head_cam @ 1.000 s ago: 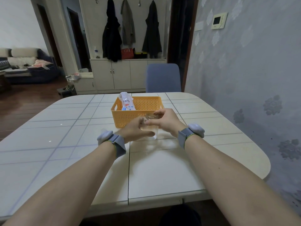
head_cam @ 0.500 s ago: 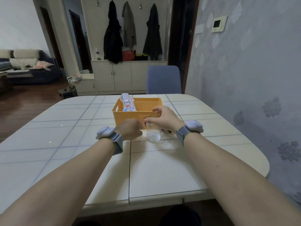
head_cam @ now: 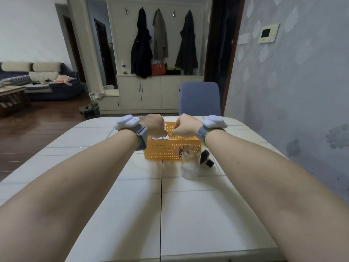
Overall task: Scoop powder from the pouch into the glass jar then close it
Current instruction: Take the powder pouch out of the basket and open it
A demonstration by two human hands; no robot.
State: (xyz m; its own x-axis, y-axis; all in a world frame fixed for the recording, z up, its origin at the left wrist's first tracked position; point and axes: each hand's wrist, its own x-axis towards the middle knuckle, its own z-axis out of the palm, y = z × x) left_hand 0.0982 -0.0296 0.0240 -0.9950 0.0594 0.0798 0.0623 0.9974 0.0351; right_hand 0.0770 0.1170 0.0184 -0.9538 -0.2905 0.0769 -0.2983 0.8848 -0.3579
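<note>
Left hand (head_cam: pixel 153 123): raised over the left half of the orange basket (head_cam: pixel 164 150), back turned to the camera, curled downward into the basket; fingertips hidden, so grip cannot be told.
Right hand (head_cam: pixel 186 125): raised over the basket's right half, level with the left and close beside it without touching; curled into a loose fist pointing left and down, perhaps pinching something at the pouch's top, but grip cannot be told.
Arms: both stretched straight forward from the near edge of the worktop (head_cam: pixel 188 214), bare, roughly parallel, wrists bent down; a grey strap with a white device on the left wrist (head_cam: pixel 128 122) and on the right wrist (head_cam: pixel 214 122).
Pouch (head_cam: pixel 160 138): inside the basket, under the left hand; only a small white and blue scrap in view.
Basket: toward the far edge of the worktop, across the centre seam.
Glass jar (head_cam: pixel 190 161): upright and open-mouthed, just in front of the basket's near right corner, right of the seam; whitish in its lower part.
Black lid (head_cam: pixel 206 158): on the worktop just right of the jar, tilted.
Blue chair (head_cam: pixel 200 97): beyond the far edge.
</note>
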